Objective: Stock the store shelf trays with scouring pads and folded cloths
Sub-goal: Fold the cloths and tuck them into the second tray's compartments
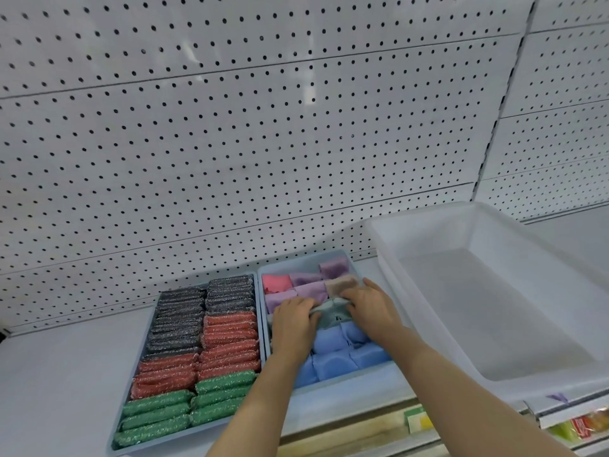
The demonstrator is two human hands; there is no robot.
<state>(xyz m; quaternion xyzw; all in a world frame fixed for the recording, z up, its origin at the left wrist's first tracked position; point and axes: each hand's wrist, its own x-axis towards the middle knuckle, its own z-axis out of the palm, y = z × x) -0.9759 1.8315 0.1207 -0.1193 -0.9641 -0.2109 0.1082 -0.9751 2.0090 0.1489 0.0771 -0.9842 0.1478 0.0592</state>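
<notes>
Two pale blue trays sit side by side on the white shelf. The left tray (130, 448) is packed with rows of grey, red and green scouring pads (227, 338). The right tray (346, 384) holds folded cloths: pink and purple (309, 286) at the back, blue (333, 357) at the front. My left hand (293, 324) and my right hand (372, 308) both grip a grey folded cloth (333, 313) between them, low over the middle of the right tray. Cloths under the hands are hidden.
A large white plastic bin (389, 225), with nothing inside, stands on the shelf right of the trays, touching the cloth tray. White pegboard (263, 143) forms the back wall. Bare shelf surface (66, 374) lies left of the pad tray. Coloured packets (580, 427) show on a lower shelf at bottom right.
</notes>
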